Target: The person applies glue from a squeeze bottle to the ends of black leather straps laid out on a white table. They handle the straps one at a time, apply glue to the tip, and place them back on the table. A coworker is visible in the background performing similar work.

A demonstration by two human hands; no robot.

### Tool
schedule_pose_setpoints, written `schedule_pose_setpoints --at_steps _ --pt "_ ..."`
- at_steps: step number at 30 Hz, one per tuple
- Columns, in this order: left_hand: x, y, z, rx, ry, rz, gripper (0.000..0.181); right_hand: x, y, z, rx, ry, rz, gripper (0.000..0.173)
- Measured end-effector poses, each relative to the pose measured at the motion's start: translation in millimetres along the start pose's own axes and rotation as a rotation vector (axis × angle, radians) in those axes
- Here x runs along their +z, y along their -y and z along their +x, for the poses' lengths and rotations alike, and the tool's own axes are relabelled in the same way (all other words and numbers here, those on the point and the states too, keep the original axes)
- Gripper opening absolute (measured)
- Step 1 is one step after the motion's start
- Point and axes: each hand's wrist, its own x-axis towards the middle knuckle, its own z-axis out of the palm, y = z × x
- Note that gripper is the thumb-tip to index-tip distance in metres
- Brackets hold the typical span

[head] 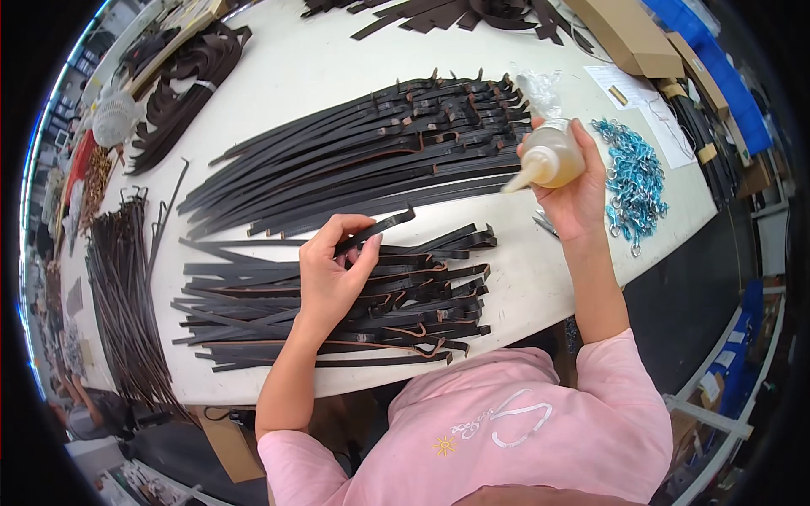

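My left hand pinches a black strap, whose bent end sticks up past the fingertips toward the right. Below that hand lies a bundle of similar black straps, several with curled ends and brown undersides. In my right hand is a translucent squeeze bottle of yellowish liquid. It is tilted, its pointed nozzle facing down and left, apart from the strap. A larger stack of black straps spreads across the table beyond both hands, its looped ends to the right.
A heap of blue cords with metal rings lies right of the bottle. Paper sheets and a cardboard box are behind it. Thin dark straps lie at the left, near a white fan. The white table's front edge borders my body.
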Motion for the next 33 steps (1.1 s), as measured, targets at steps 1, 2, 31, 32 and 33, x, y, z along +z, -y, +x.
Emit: schedule_pose_setpoints --at_steps 1,2,31,32,33 --pt "-2 -1 2 0.002 0.004 -0.010 0.015 -2 3 1 -0.005 0.008 0.005 0.047" --pt "-6 -4 5 -0.019 0.001 -0.007 0.015 -3 6 2 -0.011 0.016 0.009 0.048" --pt "-54 96 264 0.141 0.011 0.238 0.020 -14 36 2 -0.030 -0.136 0.251 0.036" --pt "-44 99 268 0.109 0.035 0.216 0.021 -13 37 2 -0.037 -0.128 0.260 0.036" --pt "-24 100 276 0.078 0.065 0.128 0.022 -15 40 2 -0.055 -0.130 0.265 0.036"
